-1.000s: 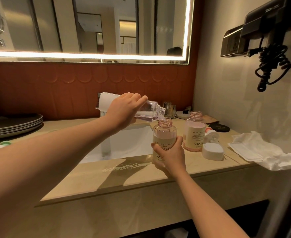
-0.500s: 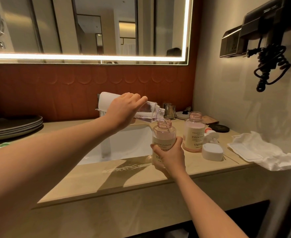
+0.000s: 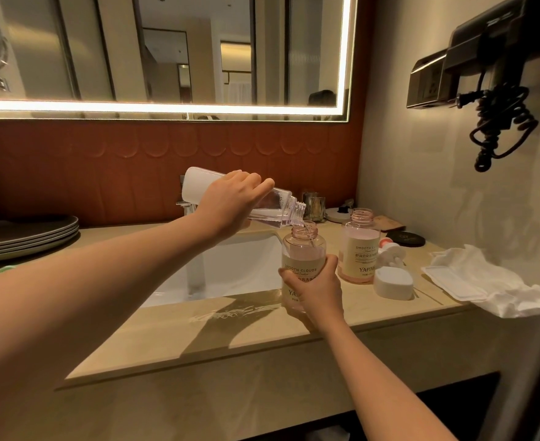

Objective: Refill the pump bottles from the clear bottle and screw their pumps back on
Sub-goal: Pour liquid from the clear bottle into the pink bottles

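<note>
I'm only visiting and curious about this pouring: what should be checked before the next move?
1. Mouth of clear bottle over neck of held pump bottle: ok.
2. left hand grips the clear bottle: ok.
3. right hand holds the held pump bottle upright: ok.
4. Fill level inside: cannot tell, label and hand hide it.
5. second pump bottle upright, open: ok.
6. pumps lie on counter beside it: ok.

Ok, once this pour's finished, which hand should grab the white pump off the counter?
Probably the right hand: it grips the pump bottle just left of the white pump. The left hand is farther off and occupied, gripping the tilted clear bottle.
</note>
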Tool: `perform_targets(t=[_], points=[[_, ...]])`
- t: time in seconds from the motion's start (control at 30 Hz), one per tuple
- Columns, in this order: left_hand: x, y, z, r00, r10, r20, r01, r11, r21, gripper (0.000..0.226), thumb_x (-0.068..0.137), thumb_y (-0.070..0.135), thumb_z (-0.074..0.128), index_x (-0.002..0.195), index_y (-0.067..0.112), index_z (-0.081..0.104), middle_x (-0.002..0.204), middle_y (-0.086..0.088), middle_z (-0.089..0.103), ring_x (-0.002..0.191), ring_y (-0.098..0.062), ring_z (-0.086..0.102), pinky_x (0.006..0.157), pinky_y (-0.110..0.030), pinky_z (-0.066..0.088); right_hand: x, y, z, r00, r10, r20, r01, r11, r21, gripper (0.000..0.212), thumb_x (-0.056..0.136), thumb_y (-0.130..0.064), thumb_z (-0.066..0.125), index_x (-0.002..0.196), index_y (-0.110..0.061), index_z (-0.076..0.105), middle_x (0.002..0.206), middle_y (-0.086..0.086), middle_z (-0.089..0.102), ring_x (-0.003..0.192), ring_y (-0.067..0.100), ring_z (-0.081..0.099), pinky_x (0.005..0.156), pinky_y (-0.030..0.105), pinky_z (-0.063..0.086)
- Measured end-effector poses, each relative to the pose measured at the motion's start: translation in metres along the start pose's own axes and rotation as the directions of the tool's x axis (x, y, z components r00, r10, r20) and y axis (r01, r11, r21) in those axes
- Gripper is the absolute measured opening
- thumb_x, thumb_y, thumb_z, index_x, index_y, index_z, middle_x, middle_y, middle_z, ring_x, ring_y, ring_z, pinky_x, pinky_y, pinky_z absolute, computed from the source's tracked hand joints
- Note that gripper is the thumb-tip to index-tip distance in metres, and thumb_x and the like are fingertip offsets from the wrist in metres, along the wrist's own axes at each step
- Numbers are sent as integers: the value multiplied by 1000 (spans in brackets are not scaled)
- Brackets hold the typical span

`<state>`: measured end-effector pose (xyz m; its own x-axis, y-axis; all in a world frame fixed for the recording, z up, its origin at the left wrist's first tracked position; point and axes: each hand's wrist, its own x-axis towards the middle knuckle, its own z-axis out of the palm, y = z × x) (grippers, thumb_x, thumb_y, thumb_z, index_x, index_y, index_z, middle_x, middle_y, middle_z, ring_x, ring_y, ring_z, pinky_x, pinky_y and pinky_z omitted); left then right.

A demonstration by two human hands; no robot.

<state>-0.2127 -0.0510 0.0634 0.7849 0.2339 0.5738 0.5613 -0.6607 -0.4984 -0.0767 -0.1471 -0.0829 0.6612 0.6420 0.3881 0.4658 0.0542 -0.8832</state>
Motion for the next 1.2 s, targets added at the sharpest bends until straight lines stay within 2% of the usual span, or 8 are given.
perform_targets(t=[0.77,1.2], points=[[3,-3,0,999,38,-12,-38,999,9,57,81,9,64,132,10,39,118,-11,54,98,-24,50,85,-32,44,1,2,1,1000,-12,-12,12,1000,-3,66,67,-48,76,108,-28,28,104,-8,51,94,16,54,79,42,53],[9,-4,3,995,83,-57,-80,996,48,53,85,11,61,133,11,38,120,-11,53,104,-25,49,99,-38,41,1,2,1,1000,-16,-13,16,1000,-8,66,67,-47,76,109,-27,28,103,-7,51,93,16,54,75,38,53]])
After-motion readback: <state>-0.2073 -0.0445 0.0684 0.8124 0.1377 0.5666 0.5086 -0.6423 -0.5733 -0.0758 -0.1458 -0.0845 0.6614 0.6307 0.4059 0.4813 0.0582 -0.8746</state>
